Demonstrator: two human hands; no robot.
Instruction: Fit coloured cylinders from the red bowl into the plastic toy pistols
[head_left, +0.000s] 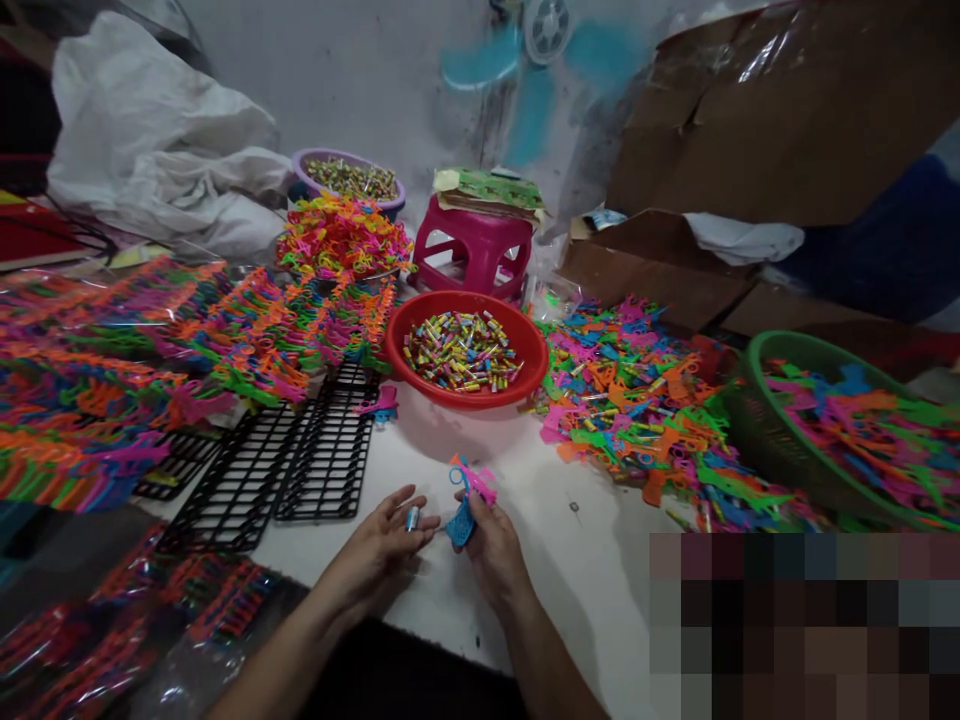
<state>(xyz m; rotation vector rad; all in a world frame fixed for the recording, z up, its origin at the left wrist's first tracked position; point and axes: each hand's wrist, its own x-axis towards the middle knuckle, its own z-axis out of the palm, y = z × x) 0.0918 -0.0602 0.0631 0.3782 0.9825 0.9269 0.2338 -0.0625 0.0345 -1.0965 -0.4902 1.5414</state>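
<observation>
Near the tabletop's [525,520] front edge, the left hand [386,545] pinched a small silvery capsule [412,517], while the right hand [491,545] gripped a blue-and-pink plastic toy [466,500]. Both looked light and stiff; the toy's thin loops seemed snappable, so its blue body suits gripping. A red bowl [465,352] sat beyond.

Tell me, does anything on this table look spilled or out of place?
One pink toy piece lies alone on the white table, apart from the sorted rows. To the right, a loose heap of coloured pieces sprawls between the red bowl and the green basket. Nothing looks broken.
</observation>
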